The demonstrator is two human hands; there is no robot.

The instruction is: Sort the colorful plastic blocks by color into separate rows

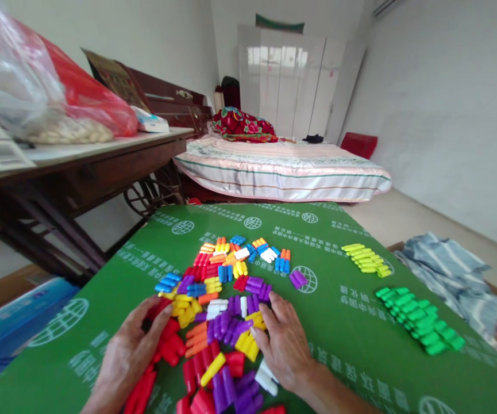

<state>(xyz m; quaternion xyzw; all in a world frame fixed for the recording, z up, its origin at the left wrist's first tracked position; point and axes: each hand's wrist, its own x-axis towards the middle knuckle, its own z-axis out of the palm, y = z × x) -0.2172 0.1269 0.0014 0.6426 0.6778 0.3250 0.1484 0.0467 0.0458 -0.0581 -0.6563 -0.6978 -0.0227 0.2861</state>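
A heap of small plastic blocks in red, purple, yellow, orange, blue and white (226,305) lies on a green printed table cover (338,322). My left hand (130,351) rests palm down on the red blocks (170,345) at the heap's left edge, fingers spread flat. My right hand (285,339) lies on the heap's right side, its fingertips on purple and yellow blocks (242,333), fingers stretched out. Neither hand grips a block. Two sorted groups lie apart on the right: yellow-green blocks (366,260) and darker green blocks (420,319).
A dark wooden table (101,167) with plastic bags (37,92) stands at the left. Behind the green surface is a bed (282,167) with a striped sheet, and a white wardrobe (295,86). A blue-grey cloth (450,276) lies at the right, a blue box (11,322) at lower left.
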